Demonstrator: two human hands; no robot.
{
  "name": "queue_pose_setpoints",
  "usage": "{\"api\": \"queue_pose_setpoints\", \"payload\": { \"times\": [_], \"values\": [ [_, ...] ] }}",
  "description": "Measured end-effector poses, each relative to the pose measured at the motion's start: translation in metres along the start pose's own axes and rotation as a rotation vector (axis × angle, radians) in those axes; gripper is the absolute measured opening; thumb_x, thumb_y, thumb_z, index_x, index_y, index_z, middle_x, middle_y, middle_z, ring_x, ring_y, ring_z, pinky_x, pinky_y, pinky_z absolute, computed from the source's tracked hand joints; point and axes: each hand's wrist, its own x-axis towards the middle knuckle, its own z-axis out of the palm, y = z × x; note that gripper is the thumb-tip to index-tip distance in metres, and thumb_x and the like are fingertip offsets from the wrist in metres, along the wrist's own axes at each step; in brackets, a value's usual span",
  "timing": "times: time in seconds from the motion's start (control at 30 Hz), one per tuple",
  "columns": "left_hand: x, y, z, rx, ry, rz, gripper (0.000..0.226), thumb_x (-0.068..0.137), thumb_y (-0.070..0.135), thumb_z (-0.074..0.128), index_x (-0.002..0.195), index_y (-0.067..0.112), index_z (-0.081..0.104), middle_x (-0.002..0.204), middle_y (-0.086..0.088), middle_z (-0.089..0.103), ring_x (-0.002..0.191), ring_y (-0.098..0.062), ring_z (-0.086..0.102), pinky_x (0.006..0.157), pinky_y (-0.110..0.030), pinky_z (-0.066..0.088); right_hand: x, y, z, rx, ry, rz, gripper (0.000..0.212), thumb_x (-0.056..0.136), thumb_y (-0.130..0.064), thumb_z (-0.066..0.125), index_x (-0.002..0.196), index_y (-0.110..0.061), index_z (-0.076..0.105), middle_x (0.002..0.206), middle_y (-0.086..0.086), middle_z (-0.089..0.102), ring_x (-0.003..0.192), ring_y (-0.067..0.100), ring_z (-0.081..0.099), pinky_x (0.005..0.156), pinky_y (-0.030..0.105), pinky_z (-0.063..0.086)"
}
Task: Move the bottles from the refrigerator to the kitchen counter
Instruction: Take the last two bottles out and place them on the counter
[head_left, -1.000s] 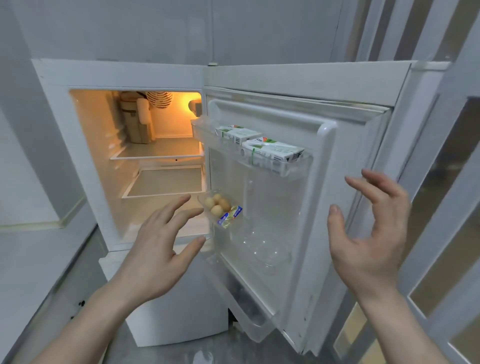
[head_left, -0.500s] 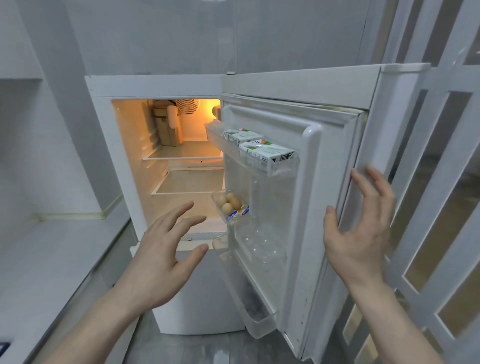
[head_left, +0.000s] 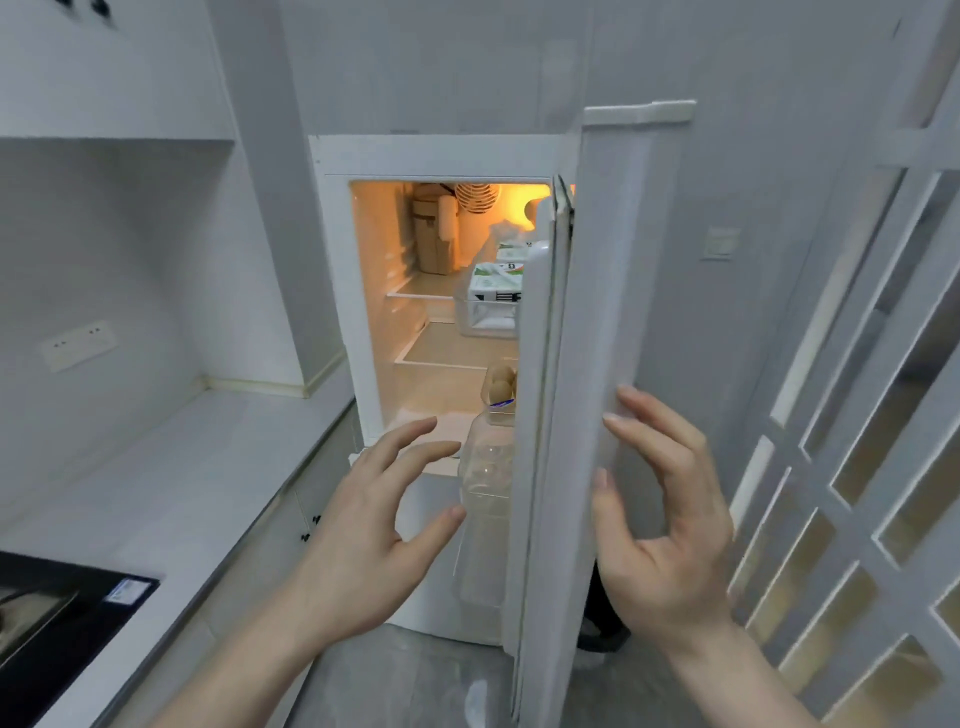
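My right hand (head_left: 670, 525) lay with straight fingers flat on the outer face of the refrigerator door (head_left: 597, 364), the thumb apart; nothing was in its grip. I judged it was there to govern the door's swing, because the door stood nearly edge-on to me and left only a narrow gap into the lit cabinet. My left hand (head_left: 363, 525) hovered in front of that gap, its grip wide and empty, fingers spread toward the door's inner side.

The task's things sat in the door racks. I could make out a clear plastic bottle (head_left: 485, 483) in the lower rack, just beside my left thumb but not touched, as far as I could tell. Whether more bottles stood below it I could not say; the door edge hid that part. Above it were eggs (head_left: 501, 382) in a small tray, and higher still the green-and-white cartons (head_left: 496, 283) in the top rack. The glass shelves (head_left: 447, 358) inside looked bare.

For room, the pinch was between the door's edge and the cabinet frame: my left hand had to go in past the door's inner lip, with the eggs close overhead. I thought a wider door would make the lift easier. To the left the white counter (head_left: 197, 467) ran right up to the refrigerator's side, with open surface near the corner; a dark cooktop (head_left: 57, 613) took up its near end, so the far stretch seemed the better landing spot.
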Motion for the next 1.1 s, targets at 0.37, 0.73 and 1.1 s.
{"api": "queue_pose_setpoints", "payload": {
  "times": [0.37, 0.73, 1.1],
  "values": [
    [-0.015, -0.068, -0.042, -0.085, 0.048, -0.118, 0.061, 0.095, 0.036, 0.067, 0.147, 0.051, 0.037, 0.142, 0.034, 0.042, 0.131, 0.005, 0.046, 0.102, -0.021, 0.042, 0.017, -0.003, 0.112, 0.219, -0.185, 0.192, 0.061, 0.085, 0.02, 0.065, 0.135, -0.014, 0.061, 0.151, -0.001, 0.05, 0.141, 0.023, 0.05, 0.106, 0.044, 0.053],
    [0.048, -0.194, -0.072, -0.076, 0.069, -0.209, 0.062, 0.097, 0.044, 0.061, 0.148, 0.052, 0.028, 0.131, 0.038, 0.045, 0.108, 0.005, 0.06, 0.084, -0.021, 0.047, 0.039, 0.022, 0.201, 0.131, -0.206, 0.304, 0.062, 0.088, 0.013, 0.067, 0.14, -0.019, 0.059, 0.153, -0.011, 0.049, 0.144, 0.013, 0.047, 0.109, 0.032, 0.048],
    [0.146, -0.313, -0.074, -0.012, 0.24, -0.332, 0.032, 0.098, 0.033, 0.064, 0.128, 0.028, 0.052, 0.113, 0.018, 0.059, 0.071, 0.0, 0.065, 0.076, -0.029, 0.045, 0.055, 0.066, 0.257, 0.028, -0.285, 0.42, 0.062, 0.091, 0.004, 0.068, 0.141, -0.031, 0.057, 0.155, -0.021, 0.044, 0.144, 0.002, 0.043, 0.111, 0.037, 0.045]
  ]
}}
